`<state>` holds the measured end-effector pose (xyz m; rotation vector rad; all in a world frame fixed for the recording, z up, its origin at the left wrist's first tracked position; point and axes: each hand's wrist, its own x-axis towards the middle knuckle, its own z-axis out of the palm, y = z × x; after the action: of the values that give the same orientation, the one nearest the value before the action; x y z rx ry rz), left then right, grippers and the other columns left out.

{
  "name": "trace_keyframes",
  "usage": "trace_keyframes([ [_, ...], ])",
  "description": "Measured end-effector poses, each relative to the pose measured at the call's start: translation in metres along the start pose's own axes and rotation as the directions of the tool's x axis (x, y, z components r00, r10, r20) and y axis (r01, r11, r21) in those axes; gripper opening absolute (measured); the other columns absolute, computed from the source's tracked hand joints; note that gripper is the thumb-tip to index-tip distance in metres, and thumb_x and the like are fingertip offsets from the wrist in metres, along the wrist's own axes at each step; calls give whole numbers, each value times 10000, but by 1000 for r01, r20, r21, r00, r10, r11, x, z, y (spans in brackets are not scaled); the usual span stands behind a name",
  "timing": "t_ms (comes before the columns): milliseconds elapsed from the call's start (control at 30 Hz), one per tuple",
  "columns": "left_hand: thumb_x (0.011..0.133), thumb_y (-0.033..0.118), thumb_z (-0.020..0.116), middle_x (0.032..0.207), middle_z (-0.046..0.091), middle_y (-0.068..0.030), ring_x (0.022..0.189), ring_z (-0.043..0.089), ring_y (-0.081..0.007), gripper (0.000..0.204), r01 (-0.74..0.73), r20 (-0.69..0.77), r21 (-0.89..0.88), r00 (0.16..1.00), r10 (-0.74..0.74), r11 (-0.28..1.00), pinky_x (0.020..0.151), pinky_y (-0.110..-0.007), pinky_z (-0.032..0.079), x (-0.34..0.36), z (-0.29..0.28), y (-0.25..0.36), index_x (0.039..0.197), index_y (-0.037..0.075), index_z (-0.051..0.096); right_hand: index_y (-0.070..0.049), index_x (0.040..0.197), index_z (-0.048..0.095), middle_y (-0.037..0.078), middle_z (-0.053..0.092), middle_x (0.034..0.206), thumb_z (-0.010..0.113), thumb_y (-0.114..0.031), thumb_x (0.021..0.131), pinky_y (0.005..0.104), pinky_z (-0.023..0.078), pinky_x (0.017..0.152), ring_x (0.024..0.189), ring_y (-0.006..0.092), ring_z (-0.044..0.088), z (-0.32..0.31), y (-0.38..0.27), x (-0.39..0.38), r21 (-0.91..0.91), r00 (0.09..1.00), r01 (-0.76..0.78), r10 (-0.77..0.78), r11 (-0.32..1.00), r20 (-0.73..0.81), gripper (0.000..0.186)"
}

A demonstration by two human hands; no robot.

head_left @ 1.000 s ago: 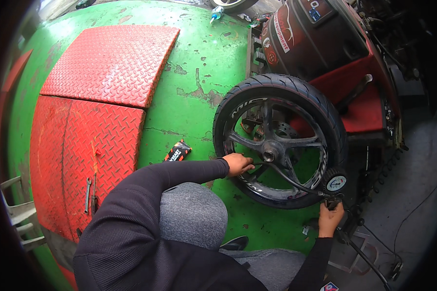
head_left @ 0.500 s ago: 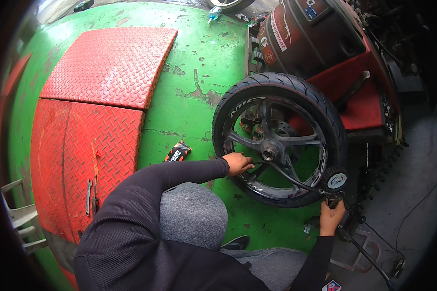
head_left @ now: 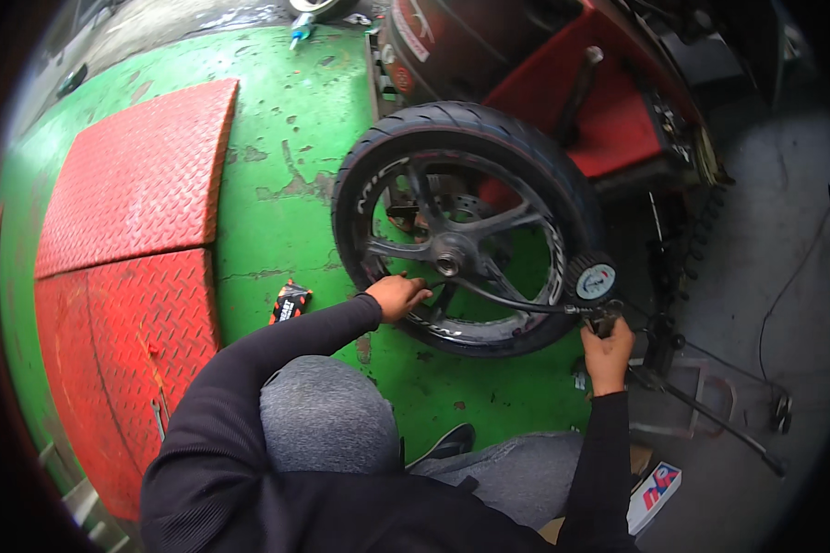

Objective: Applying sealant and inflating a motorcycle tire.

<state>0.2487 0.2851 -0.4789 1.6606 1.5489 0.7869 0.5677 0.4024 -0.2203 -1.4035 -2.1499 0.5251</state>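
Note:
A motorcycle wheel (head_left: 576, 198) with a black tyre and dark spoked rim stands in front of me, tilted against a machine. My left hand (head_left: 399, 297) is closed at the rim's lower left, pinching the end of a black air hose (head_left: 503, 299); the hose tip is hidden by the fingers. That hose crosses the lower spokes to a tyre inflator with a round dial gauge (head_left: 598, 280). Wrapped round the inflator's dark handle is my right hand (head_left: 609, 358), just right of the tyre's lower edge.
Red diamond-plate ramp panels (head_left: 134, 175) lie at left, a wrench (head_left: 158, 419) on them. A small black-and-orange packet (head_left: 290, 301) rests on the green floor. Behind the wheel is a red machine (head_left: 535, 101). A metal bar (head_left: 710, 424) and a white box (head_left: 655, 498) are at right.
My view has shifted right, so the wheel, ramp and both hands appear further left. Both hands keep their grips on the hose and inflator. The white box has come more into view.

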Motion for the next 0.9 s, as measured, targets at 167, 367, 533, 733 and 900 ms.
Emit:
trace_keyframes([
  [167,1070,392,442,790,650,-241,867,639,-466,405,-34,-6,-10,999,34,999,1011,-525,459,7,0,7,1065,19,600,17,891,669,39,707,763,738,-12,742,273,491,647,698,76,620,-8,-9,-1,-70,997,-72,72,995,-4,167],
  [367,1069,381,452,813,657,-248,900,634,-474,398,23,27,1,999,-23,1000,1100,-516,418,7,-1,10,1073,14,606,22,917,683,62,719,763,745,-14,750,269,494,644,690,85,640,-10,-10,-3,-58,999,-52,52,997,6,182],
  [533,1072,377,443,856,681,-246,914,650,-457,408,-3,31,43,1000,2,999,1116,-514,413,8,-2,9,1116,13,619,25,959,697,86,736,798,763,-24,789,276,507,663,713,99,666,-20,-16,-3,-5,983,-120,120,993,138,189],
  [733,1070,356,460,889,674,-255,912,646,-455,396,65,154,99,985,-80,993,850,-526,499,16,-14,16,1115,-4,616,24,1025,684,93,744,835,864,-171,798,290,498,651,699,114,653,-30,-14,-6,47,962,-129,113,991,250,349],
  [900,1032,299,508,930,685,-240,929,661,-431,332,-53,242,196,970,4,979,828,-515,515,29,-13,-3,1116,6,638,21,1007,669,105,717,773,882,-268,786,317,487,610,628,157,624,-34,-15,-5,48,962,-70,54,996,267,422],
])
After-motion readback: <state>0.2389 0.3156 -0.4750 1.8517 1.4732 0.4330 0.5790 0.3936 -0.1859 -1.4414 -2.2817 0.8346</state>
